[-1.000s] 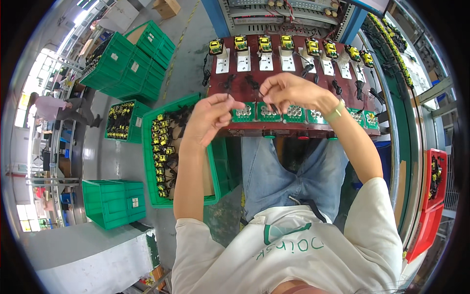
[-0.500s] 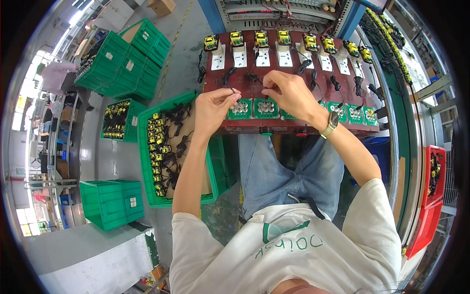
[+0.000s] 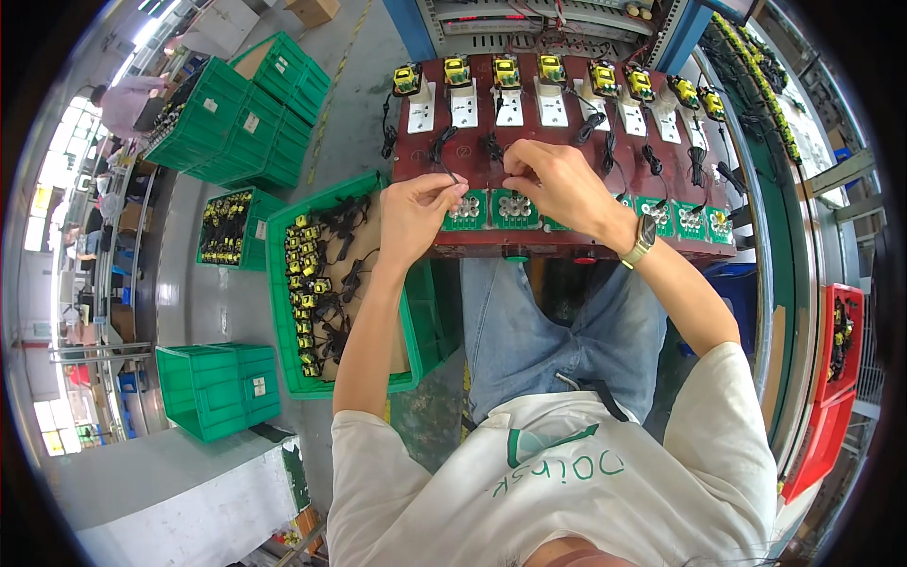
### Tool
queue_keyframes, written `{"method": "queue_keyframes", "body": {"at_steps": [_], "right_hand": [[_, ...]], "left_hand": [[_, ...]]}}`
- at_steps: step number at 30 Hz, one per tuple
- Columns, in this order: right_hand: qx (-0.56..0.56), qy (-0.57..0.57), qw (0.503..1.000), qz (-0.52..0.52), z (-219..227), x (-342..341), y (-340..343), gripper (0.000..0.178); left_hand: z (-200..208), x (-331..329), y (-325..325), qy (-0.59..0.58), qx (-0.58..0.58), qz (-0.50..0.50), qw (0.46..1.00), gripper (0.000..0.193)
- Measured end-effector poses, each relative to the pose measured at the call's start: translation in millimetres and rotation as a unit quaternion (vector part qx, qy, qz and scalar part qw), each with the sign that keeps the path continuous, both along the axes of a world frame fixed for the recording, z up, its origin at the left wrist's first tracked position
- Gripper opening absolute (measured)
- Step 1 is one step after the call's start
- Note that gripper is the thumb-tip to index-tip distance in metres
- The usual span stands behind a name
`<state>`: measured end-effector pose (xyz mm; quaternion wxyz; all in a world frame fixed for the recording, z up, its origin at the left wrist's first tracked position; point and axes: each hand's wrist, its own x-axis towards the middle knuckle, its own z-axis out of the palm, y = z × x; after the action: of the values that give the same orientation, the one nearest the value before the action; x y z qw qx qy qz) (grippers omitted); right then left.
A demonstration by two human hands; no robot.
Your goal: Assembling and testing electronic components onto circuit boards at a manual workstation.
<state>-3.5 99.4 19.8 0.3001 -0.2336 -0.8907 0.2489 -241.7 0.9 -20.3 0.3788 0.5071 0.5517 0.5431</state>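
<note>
My left hand [image 3: 414, 215] pinches the end of a black cable [image 3: 452, 174] between thumb and forefinger, just above a green circuit board [image 3: 466, 215] with round metal parts. Close to it on the right, my right hand [image 3: 562, 187] has its fingers pressed together over another green board [image 3: 516, 219]. They appear to grip the end of a second black cable [image 3: 492, 146], though the tip is largely hidden by the fingers. Both boards sit along the front of a dark red bench panel [image 3: 430, 99]. Yellow-and-black power adapter boards [image 3: 506, 71] stand in white sockets [image 3: 508, 109] behind.
To the left, a green crate [image 3: 276, 312] holds rows of adapter boards with cables. Stacked green crates [image 3: 227, 113] and an open green crate [image 3: 222, 387] stand farther left. Red bins [image 3: 820, 435] are at the right. A green button [image 3: 515, 258] and a red button [image 3: 585, 260] line the panel's front.
Both hands stay almost in place, still pinching over the boards. The view has shifted slightly, and the cable bundle beside my right hand hangs a little differently.
</note>
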Motion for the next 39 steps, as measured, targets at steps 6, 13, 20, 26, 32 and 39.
{"method": "queue_keyframes", "body": {"at_steps": [6,13,20,26,32,39], "right_hand": [[-0.001,-0.004,1.000,0.003,-1.8,3.0,-2.3,0.022],[-0.001,-0.005,1.000,0.014,-5.9,4.7,-7.1,0.024],[0.015,-0.011,1.000,-0.003,-15.2,7.8,-10.8,0.023],[0.061,-0.006,0.997,-0.038,-34.2,2.7,-12.5,0.018],[-0.057,0.019,0.997,-0.054,1.0,7.4,4.6,0.012],[0.065,-0.188,0.960,-0.195,-53.3,33.0,77.3,0.041]], "left_hand": [[-3.3,0.3,0.4,0.034,-0.015,0.005,0.999,0.010],[0.2,-3.1,0.9,0.128,0.011,0.019,0.992,0.009],[3.9,11.5,-4.9,0.233,0.045,0.027,0.971,0.009],[0.1,10.0,-2.3,0.356,0.040,0.022,0.934,0.012],[-10.8,-30.5,-10.2,0.114,0.046,0.048,0.991,0.022],[-113.4,-91.8,90.7,0.207,0.091,0.325,0.918,0.047]]}}
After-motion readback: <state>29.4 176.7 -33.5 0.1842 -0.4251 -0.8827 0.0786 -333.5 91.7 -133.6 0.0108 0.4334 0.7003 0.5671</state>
